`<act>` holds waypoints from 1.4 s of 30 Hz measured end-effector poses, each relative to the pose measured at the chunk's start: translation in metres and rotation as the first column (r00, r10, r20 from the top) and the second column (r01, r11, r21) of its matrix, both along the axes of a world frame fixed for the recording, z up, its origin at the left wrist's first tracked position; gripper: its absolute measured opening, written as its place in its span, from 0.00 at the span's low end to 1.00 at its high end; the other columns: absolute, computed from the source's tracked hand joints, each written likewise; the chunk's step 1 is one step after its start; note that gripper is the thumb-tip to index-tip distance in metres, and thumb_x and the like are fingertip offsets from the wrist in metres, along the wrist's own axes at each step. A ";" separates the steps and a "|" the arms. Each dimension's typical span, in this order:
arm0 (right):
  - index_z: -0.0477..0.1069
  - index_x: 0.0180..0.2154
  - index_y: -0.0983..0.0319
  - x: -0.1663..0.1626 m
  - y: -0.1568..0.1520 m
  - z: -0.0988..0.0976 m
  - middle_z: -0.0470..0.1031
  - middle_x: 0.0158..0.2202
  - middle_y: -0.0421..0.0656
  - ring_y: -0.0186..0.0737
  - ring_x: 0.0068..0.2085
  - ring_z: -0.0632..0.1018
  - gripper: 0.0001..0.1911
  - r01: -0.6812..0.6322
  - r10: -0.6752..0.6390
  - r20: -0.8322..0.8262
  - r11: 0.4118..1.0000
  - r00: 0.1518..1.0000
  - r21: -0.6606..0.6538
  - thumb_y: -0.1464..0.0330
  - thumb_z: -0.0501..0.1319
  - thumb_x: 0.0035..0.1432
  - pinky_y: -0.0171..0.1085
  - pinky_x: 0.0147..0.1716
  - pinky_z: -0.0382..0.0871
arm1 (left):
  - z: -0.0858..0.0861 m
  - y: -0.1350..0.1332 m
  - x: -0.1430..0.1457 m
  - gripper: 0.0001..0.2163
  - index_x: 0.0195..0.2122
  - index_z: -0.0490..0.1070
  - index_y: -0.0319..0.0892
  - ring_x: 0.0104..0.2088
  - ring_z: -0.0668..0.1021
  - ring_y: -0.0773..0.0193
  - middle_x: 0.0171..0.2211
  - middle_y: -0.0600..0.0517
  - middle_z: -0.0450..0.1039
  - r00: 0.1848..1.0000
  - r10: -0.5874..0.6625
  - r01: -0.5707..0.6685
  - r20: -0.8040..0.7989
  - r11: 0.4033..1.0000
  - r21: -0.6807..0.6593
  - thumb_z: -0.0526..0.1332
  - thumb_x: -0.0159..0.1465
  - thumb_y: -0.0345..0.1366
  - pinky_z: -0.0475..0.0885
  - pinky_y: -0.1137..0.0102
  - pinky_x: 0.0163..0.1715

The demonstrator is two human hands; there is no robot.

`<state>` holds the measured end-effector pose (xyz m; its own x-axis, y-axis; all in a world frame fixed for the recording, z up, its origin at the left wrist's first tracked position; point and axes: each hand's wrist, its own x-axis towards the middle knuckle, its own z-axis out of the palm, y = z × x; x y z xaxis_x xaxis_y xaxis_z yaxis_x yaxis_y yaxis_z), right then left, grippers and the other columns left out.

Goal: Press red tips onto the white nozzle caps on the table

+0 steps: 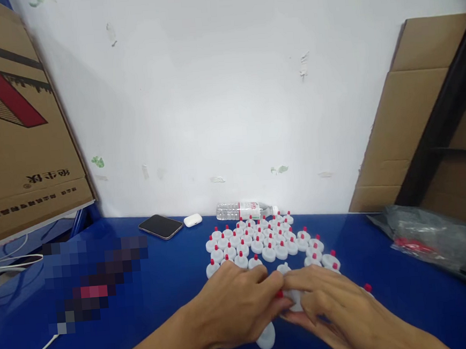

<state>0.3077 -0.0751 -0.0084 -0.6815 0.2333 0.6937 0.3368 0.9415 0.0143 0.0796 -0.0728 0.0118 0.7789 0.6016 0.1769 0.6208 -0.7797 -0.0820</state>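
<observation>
My left hand (pixel 241 300) is closed, thumb and fingers pinching a small red tip cap (pixel 280 294). Against it, my right hand (pixel 335 303) wraps its fingers round a white round nozzle lid (pixel 295 300), largely hidden by the fingers. Below my left hand lies a loose white lid (pixel 266 337). Just beyond the fingertips stands a white lid without a red tip (pixel 283 268). Behind both hands, many white lids with red tips (pixel 269 253) are crowded together upright on the blue table (pixel 137 289). More red-tipped lids (pixel 331 261) stand by my right hand.
A clear bottle (pixel 248 210) lies along the white wall. Left of it are a phone (pixel 160 226) and a white earbud case (pixel 192 220). Cardboard boxes (pixel 24 137) stand at left, a cardboard sheet (pixel 406 118) at right. A plastic bag (pixel 435 239) with red pieces lies at right.
</observation>
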 end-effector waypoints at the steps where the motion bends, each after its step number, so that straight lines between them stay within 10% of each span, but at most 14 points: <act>1: 0.64 0.40 0.59 0.000 0.000 0.000 0.82 0.44 0.47 0.39 0.45 0.83 0.06 0.003 -0.003 0.008 1.000 1.000 -0.001 0.73 0.60 0.72 0.37 0.45 0.77 | 0.001 0.000 -0.001 0.10 0.43 0.64 0.46 0.28 0.79 0.57 0.36 0.51 0.78 1.000 -0.013 0.013 0.013 1.000 -0.016 0.48 0.78 0.41 0.61 0.66 0.23; 12: 0.70 0.34 0.59 -0.004 -0.002 0.004 0.83 0.42 0.50 0.43 0.37 0.83 0.13 0.062 -0.073 0.079 0.989 0.994 0.135 0.79 0.53 0.68 0.40 0.38 0.80 | 0.005 0.008 -0.007 0.17 0.28 0.57 0.43 0.24 0.61 0.69 0.23 0.60 0.56 0.836 0.069 0.275 0.544 0.806 -0.524 0.52 0.76 0.39 0.56 0.71 0.27; 18: 0.73 0.37 0.58 0.012 0.008 0.005 0.82 0.50 0.48 0.45 0.51 0.82 0.14 0.122 -0.138 0.073 0.973 0.988 0.198 0.78 0.52 0.70 0.42 0.49 0.78 | 0.004 0.016 -0.009 0.28 0.23 0.54 0.45 0.18 0.54 0.71 0.17 0.62 0.51 0.647 0.396 0.492 0.652 0.436 -0.753 0.56 0.68 0.62 0.50 0.71 0.19; 21: 0.72 0.40 0.57 0.024 0.019 0.007 0.80 0.51 0.47 0.43 0.50 0.81 0.11 0.244 -0.243 -0.028 0.966 0.970 0.087 0.76 0.53 0.70 0.40 0.49 0.77 | 0.012 0.022 -0.018 0.27 0.22 0.51 0.46 0.19 0.51 0.71 0.18 0.62 0.48 0.633 0.395 0.447 0.665 0.515 -0.731 0.54 0.71 0.57 0.48 0.71 0.19; 23: 0.71 0.44 0.58 0.028 0.024 0.009 0.79 0.48 0.48 0.44 0.48 0.81 0.08 0.333 -0.333 -0.062 0.943 0.941 -0.009 0.73 0.54 0.72 0.42 0.46 0.76 | 0.017 0.024 -0.023 0.24 0.23 0.49 0.46 0.20 0.52 0.69 0.20 0.61 0.47 0.719 0.321 0.286 0.616 0.671 -0.684 0.49 0.74 0.52 0.50 0.70 0.21; 27: 0.73 0.48 0.57 0.025 0.028 0.008 0.80 0.46 0.47 0.47 0.46 0.81 0.10 0.453 -0.452 0.037 0.886 0.891 -0.094 0.66 0.53 0.74 0.47 0.46 0.74 | 0.024 0.021 -0.027 0.13 0.29 0.60 0.45 0.23 0.67 0.62 0.24 0.54 0.66 0.972 0.166 -0.130 0.163 0.968 -0.213 0.48 0.73 0.36 0.57 0.65 0.27; 30: 0.75 0.46 0.58 0.022 0.029 0.005 0.81 0.45 0.46 0.47 0.46 0.80 0.13 0.474 -0.455 0.144 0.868 0.879 -0.146 0.65 0.51 0.76 0.50 0.51 0.71 | 0.030 0.015 -0.026 0.08 0.34 0.66 0.44 0.26 0.75 0.57 0.28 0.50 0.75 0.982 0.184 -0.187 -0.041 0.979 -0.087 0.52 0.70 0.34 0.60 0.64 0.28; 42: 0.75 0.43 0.56 0.027 0.034 0.002 0.81 0.39 0.41 0.45 0.42 0.80 0.20 0.538 -0.498 0.226 0.823 0.837 -0.179 0.65 0.45 0.78 0.51 0.53 0.64 | 0.038 0.010 -0.043 0.07 0.38 0.80 0.49 0.40 0.82 0.49 0.37 0.49 0.82 0.945 0.297 -0.325 -0.137 0.895 -0.304 0.66 0.60 0.32 0.69 0.64 0.34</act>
